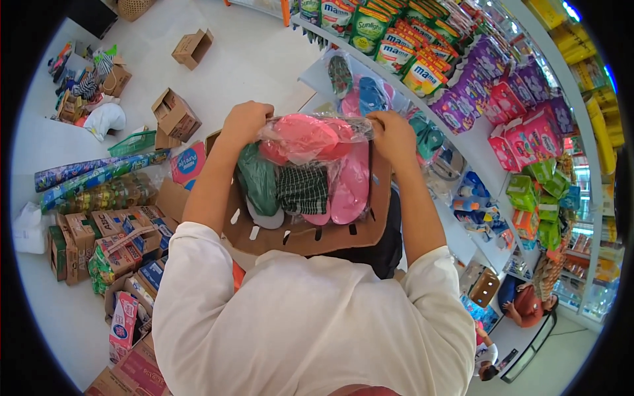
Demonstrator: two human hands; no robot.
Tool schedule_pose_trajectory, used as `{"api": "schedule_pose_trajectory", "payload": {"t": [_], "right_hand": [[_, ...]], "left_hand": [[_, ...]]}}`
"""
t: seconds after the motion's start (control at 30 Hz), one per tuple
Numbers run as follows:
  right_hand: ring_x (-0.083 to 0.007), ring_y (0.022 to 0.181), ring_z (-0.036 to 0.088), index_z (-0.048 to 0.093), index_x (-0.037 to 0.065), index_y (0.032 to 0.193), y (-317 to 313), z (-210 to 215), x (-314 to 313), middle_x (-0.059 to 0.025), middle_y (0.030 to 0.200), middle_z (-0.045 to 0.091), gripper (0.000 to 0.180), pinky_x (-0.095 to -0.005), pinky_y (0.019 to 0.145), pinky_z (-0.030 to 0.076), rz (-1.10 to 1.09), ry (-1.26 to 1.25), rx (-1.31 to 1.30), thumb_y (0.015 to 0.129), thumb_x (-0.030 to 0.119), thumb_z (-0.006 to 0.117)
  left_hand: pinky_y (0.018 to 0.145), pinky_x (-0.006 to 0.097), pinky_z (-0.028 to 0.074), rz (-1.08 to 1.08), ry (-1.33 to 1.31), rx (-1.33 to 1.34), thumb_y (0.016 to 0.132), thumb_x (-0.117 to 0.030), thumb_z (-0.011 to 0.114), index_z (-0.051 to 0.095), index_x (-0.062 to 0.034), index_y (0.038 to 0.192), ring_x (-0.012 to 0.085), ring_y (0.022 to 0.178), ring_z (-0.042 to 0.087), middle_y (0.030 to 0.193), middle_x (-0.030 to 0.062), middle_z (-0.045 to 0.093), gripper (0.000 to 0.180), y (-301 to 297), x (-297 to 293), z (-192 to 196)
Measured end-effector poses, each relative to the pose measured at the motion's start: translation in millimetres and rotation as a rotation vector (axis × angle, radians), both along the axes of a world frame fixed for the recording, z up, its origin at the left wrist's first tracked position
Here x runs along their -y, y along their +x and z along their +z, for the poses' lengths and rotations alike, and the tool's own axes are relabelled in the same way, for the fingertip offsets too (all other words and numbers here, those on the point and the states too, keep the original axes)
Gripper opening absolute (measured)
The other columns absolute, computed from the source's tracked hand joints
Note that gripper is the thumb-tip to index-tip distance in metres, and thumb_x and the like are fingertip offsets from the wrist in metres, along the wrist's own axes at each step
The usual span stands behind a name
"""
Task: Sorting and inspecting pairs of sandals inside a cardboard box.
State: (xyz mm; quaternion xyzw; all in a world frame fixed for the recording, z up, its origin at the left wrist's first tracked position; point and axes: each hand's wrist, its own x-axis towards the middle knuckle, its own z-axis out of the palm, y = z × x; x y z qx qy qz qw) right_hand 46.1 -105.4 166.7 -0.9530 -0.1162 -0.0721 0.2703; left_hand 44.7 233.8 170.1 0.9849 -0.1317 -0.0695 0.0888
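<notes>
Above brown cardboard box [310,234]: left hand [246,122], right hand [394,134] both pinching clear plastic bag of pink sandals [309,137] at opposite ends.

Pink slippers in a clear bag [310,135], more pink ones [350,185] in the brown cardboard box [310,237] w/ a dark green pair [259,179] & a black/white checked one [302,190], blue pair [371,96] on the white shelf [317,76].

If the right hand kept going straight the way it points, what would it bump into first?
Probably the bagged blue flip-flops on the white shelf, just beyond the right hand; depth is hard to judge.
</notes>
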Motion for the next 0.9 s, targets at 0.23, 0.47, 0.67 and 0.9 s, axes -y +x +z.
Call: {"api": "schedule_pose_trajectory", "payload": {"t": [0.23, 0.47, 0.67, 0.9], "right_hand": [[-0.0353, 0.088, 0.066, 0.074, 0.016, 0.098, 16.8, -9.0, -6.5, -0.0129, 0.095, 0.069, 0.016, -0.0462, 0.075, 0.052, 0.033, 0.098, -0.052, 0.089, 0.021, 0.063], [-0.0359, 0.083, 0.067, 0.074, 0.012, 0.096, 29.9, -7.2, -31.8, -0.0117, 0.091, 0.069, 0.014, -0.0451, 0.07, 0.052, 0.055, 0.192, 0.017, 0.088, 0.021, 0.066], [-0.0356, 0.086, 0.067, 0.074, 0.013, 0.097, 47.0, -29.0, -31.3, -0.0115, 0.091, 0.069, 0.014, -0.0445, 0.072, 0.052, 0.143, 0.055, -0.046, 0.088, 0.02, 0.066], [-0.0338, 0.089, 0.068, 0.075, 0.015, 0.102, 26.3, -102.4, 50.5, -0.0131, 0.094, 0.071, 0.02, -0.0429, 0.076, 0.053, 0.069, -0.11, -0.232, 0.086, 0.023, 0.067]], "left_hand": [[0.071, 0.045, 0.053, 0.024, 0.042, 0.032, 0.074, -0.044, 0.076, 0.069, -0.0092, 0.083, 0.0365, 0.082, 0.067, 0.081, 0.0139, 0.07, 0.037, 21.9, -14.0, 8.1], [0.071, 0.047, 0.053, 0.103, 0.107, -0.019, 0.063, -0.055, 0.081, 0.067, -0.0079, 0.081, 0.0373, 0.082, 0.067, 0.08, 0.0144, 0.069, 0.053, 18.8, -32.3, 18.4], [0.073, 0.047, 0.053, 0.171, -0.011, -0.143, 0.056, -0.06, 0.083, 0.068, -0.0077, 0.083, 0.0388, 0.082, 0.067, 0.082, 0.0154, 0.069, 0.061, -5.6, -26.7, -25.1], [0.075, 0.047, 0.055, 0.173, -0.159, -0.288, 0.066, -0.054, 0.081, 0.07, -0.0105, 0.087, 0.0366, 0.084, 0.068, 0.086, 0.0147, 0.071, 0.049, -20.8, 50.4, -129.6]]}}
